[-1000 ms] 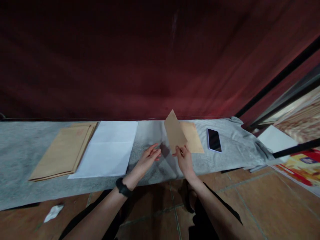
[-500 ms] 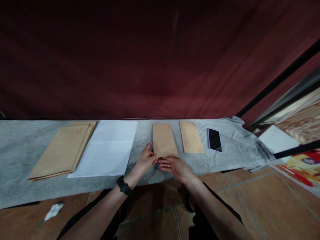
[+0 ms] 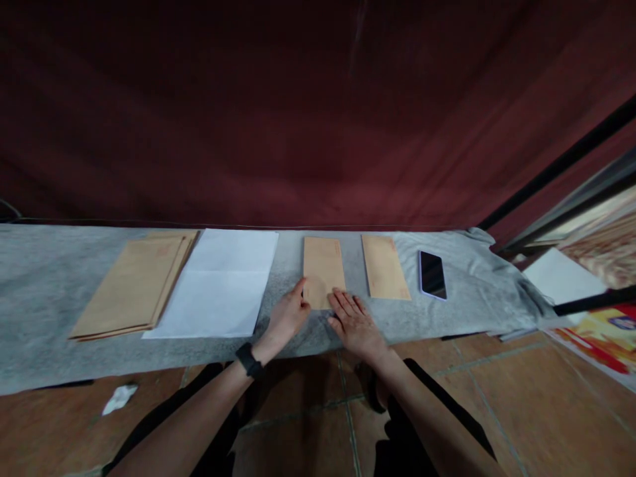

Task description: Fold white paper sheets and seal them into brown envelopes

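A small brown envelope point(image 3: 322, 262) lies on the grey cloth in front of me. My left hand point(image 3: 288, 314) grips its lower left edge between thumb and curled fingers. Palm down, my right hand point(image 3: 355, 324) rests with spread fingers on the lower right corner of that envelope. To the right lies a second small envelope point(image 3: 385, 268), untouched. Left of my hands are a white sheet of paper point(image 3: 223, 291) with a crease across it and a stack of large brown envelopes point(image 3: 132, 285).
A phone point(image 3: 432, 275) lies on the grey cloth point(image 3: 40, 291) at the right. Behind the cloth hangs a dark red curtain point(image 3: 248, 132). A crumpled white tissue point(image 3: 119, 399) is on the tiled floor. Black bars and a colourful package point(image 3: 603, 338) are at the far right.
My right hand has turned palm down and moved up onto the envelope's lower right corner. My left hand has closed at its left edge. The view has shifted slightly.
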`<control>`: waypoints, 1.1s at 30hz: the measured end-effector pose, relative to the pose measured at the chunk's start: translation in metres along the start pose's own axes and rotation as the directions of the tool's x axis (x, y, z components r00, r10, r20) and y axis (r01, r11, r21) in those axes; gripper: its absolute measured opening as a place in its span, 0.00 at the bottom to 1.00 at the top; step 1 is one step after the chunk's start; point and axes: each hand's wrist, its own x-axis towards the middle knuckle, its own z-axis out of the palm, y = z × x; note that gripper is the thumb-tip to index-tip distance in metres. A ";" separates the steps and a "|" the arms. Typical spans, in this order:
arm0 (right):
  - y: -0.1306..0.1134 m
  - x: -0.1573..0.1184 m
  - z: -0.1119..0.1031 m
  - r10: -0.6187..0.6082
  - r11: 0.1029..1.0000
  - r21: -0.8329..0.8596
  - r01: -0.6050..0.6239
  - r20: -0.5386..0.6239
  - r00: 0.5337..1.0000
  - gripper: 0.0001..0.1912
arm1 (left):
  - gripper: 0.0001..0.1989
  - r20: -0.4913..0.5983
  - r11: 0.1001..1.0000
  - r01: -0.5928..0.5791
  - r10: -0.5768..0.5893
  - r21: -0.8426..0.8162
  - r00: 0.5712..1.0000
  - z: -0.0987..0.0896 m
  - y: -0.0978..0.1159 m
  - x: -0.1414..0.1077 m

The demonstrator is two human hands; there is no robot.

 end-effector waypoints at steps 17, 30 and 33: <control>0.022 0.002 -0.003 -0.045 0.995 0.094 0.033 0.122 0.991 0.26 | 0.28 0.266 0.666 -0.554 0.491 0.499 0.830 0.038 0.008 -0.042; 0.034 0.020 0.005 -0.001 0.943 0.332 0.033 -0.095 0.995 0.19 | 0.21 0.415 0.356 -0.628 0.515 0.692 0.750 0.031 0.017 -0.034; 0.030 0.022 0.004 0.013 0.944 0.328 0.022 -0.104 0.994 0.20 | 0.19 0.426 0.353 -0.639 0.519 0.683 0.741 0.031 0.017 -0.033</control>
